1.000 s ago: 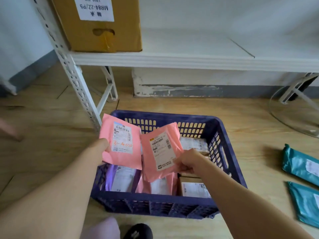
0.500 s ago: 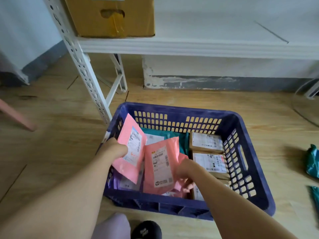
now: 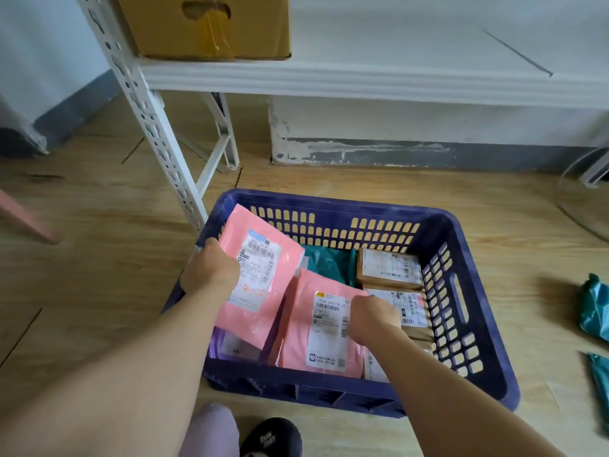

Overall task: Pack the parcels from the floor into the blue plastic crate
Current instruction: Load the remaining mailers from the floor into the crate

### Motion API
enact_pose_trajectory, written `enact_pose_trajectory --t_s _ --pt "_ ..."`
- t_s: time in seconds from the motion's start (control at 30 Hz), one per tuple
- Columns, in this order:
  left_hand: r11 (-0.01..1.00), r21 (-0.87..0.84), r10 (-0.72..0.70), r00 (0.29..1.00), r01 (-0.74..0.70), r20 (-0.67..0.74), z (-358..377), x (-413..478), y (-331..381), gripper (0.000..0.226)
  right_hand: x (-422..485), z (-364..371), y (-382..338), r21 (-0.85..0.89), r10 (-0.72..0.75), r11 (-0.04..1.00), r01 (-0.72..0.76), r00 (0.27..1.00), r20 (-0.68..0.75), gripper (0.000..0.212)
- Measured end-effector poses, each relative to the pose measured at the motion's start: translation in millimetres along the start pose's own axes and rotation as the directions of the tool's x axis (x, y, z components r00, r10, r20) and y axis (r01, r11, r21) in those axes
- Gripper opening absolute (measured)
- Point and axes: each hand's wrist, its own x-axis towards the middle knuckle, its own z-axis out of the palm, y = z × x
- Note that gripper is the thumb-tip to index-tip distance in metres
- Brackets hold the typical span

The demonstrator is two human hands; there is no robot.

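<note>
Wooden floor [image 3: 99,275], blue plastic crate [image 3: 329,201] on it, part full: brown boxes [image 3: 389,268] down its right side. Teal parcels [image 3: 594,308] lie on the floor at right, not yet packed. Left pink mailer [image 3: 260,291] is tilted over the crate's left side, left hand [image 3: 211,272] gripping its left edge. Right pink mailer [image 3: 316,331] sits low mid-crate, right hand [image 3: 372,319] curled on its right edge. Best bet: lay each flat in the open gap, let go once seated.

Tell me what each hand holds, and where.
Left hand grips a pink parcel by its left edge; right hand grips a second pink parcel by its upper right edge.
</note>
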Motion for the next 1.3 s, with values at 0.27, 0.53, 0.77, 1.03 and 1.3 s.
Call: enact_pose_trajectory --t_s 0.27,0.53,0.77,1.03,1.3 --pt "0.994 -0.067 -0.084 0.996 0.085 0.012 -5 6 -6 0.038 9 10 -21 0.073 -0.278 0.958 0.277 0.960 0.010 0.053" --pt "0.907 0.415 -0.063 0.950 -0.074 0.307 23 -8 -34 0.069 31 14 -25 0.230 -0.160 0.955 0.189 0.977 -0.139 0.061" --pt "0.765 0.466 0.408 0.894 -0.444 0.182 25 -7 -29 0.091 56 5 -5 0.360 -0.076 0.930 0.080 0.997 -0.026 0.092" --pt "0.790 0.316 0.280 0.768 -0.525 0.576 63 -8 -21 0.092 54 13 -26 0.133 -0.256 0.957 0.258 0.966 -0.035 0.079" --pt "0.542 0.342 0.375 0.585 -0.768 0.719 78 -18 -5 0.087 55 18 -23 0.026 -0.264 0.964 0.266 0.962 -0.069 0.077"
